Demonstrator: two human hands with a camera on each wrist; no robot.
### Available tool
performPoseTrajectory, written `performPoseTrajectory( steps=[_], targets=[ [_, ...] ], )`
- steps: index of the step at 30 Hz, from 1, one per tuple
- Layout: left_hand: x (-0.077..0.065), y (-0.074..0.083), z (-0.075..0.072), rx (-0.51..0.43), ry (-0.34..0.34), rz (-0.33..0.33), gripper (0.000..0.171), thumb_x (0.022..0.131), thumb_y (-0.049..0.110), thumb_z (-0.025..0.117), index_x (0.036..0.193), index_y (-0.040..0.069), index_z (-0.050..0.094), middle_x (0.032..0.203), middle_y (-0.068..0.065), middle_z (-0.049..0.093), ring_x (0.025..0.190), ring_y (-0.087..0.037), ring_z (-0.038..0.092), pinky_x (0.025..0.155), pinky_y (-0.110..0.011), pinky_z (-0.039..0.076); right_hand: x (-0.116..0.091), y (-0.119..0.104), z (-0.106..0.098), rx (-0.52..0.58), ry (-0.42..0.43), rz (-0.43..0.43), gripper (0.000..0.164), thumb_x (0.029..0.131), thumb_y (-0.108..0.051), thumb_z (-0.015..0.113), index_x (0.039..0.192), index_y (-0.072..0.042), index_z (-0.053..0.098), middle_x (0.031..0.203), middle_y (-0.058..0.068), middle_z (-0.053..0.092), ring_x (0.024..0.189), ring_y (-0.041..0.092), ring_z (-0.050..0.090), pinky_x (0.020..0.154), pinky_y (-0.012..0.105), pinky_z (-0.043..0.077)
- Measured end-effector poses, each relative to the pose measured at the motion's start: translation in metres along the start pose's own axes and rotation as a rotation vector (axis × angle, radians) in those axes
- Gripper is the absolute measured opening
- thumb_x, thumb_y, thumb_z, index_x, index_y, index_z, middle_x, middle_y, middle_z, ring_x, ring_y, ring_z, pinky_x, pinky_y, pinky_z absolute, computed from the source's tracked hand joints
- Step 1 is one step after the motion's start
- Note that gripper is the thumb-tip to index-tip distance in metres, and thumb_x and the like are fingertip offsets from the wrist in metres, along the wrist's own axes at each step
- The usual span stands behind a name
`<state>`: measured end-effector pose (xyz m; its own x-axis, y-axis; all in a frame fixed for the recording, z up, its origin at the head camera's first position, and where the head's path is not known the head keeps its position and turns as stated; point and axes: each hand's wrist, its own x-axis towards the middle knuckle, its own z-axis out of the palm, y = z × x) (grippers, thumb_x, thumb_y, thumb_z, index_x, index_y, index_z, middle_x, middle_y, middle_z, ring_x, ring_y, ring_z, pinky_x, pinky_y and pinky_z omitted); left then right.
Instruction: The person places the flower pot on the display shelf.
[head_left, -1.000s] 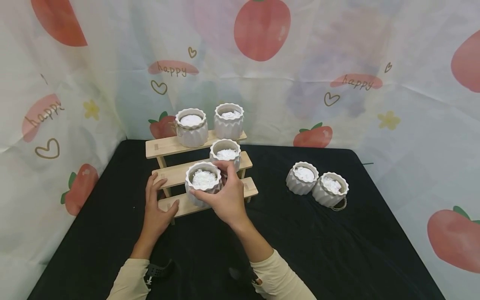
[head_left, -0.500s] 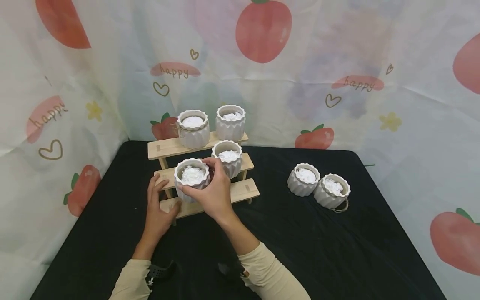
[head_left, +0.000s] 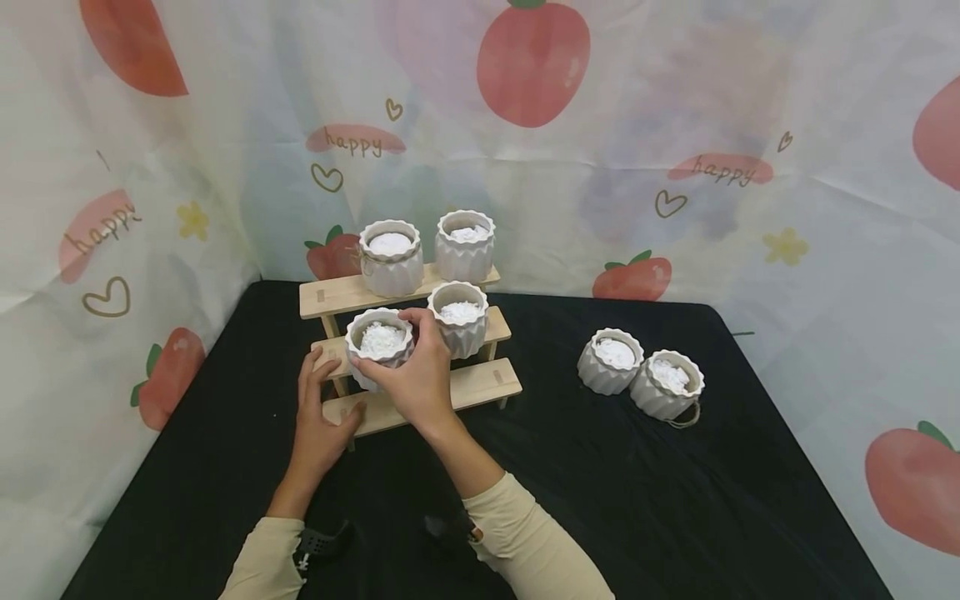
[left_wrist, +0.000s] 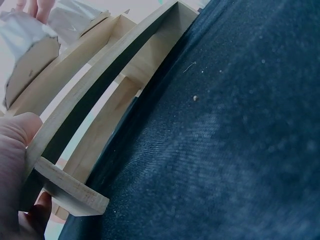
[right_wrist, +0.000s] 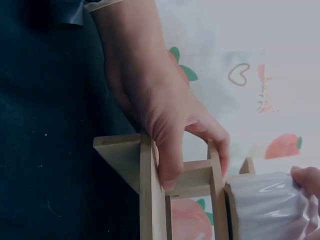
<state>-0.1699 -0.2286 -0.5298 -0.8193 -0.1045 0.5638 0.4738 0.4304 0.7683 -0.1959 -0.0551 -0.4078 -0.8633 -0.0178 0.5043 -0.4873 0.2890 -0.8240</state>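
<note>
In the head view my right hand (head_left: pixel 420 375) holds a white fluted pot (head_left: pixel 378 322) with white filling, upright at the left part of the middle shelf. Its base sits close to the board in the right wrist view; whether the pot (right_wrist: pixel 270 205) touches is hard to tell. My left hand (head_left: pixel 318 433) grips the left end of a three-tier wooden stand (head_left: pixel 483 382), thumb at the bottom board, fingers at the middle one. Beside the held pot stands another white pot (head_left: pixel 463 332) on the same shelf.
Two pots, one string-tied pot (head_left: pixel 392 271) and one plain pot (head_left: pixel 465 254), stand on the top shelf. Rightward on the black cloth (head_left: pixel 540 483) are another pot (head_left: pixel 606 373) and a pot with twine (head_left: pixel 660 400). A printed curtain (head_left: pixel 525 183) hangs behind.
My right hand has carried the pot left and back, from over the bottom shelf to the left part of the middle shelf. My left hand stays on the stand.
</note>
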Motion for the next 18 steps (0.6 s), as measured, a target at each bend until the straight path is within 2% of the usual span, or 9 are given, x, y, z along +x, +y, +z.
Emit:
performPoseTrajectory(
  steps=[13, 18],
  targets=[
    [0.000, 0.001, 0.000, 0.025, -0.013, -0.020, 0.078, 0.083, -0.001, 0.081, 0.151, 0.009, 0.045, 0.170, -0.005, 0.014, 0.153, -0.033, 0.015, 0.107, -0.066, 0.030, 0.009, -0.002, 0.003, -0.088, -0.026, 0.026, 0.078, 0.069, -0.026, 0.099, 0.128, -0.004, 0.053, 0.122, 0.012, 0.063, 0.114, 0.025, 0.060, 0.097, 0.041, 0.047],
    [0.000, 0.000, 0.000, 0.024, -0.013, -0.028, 0.078, 0.082, -0.002, 0.081, 0.151, 0.010, 0.045, 0.170, -0.005, 0.014, 0.153, -0.032, 0.014, 0.108, -0.065, 0.029, 0.013, -0.006, 0.004, -0.133, -0.064, 0.036, 0.079, 0.071, -0.027, 0.098, 0.129, -0.003, 0.050, 0.122, 0.014, 0.060, 0.114, 0.026, 0.059, 0.096, 0.043, 0.048]
  ],
)
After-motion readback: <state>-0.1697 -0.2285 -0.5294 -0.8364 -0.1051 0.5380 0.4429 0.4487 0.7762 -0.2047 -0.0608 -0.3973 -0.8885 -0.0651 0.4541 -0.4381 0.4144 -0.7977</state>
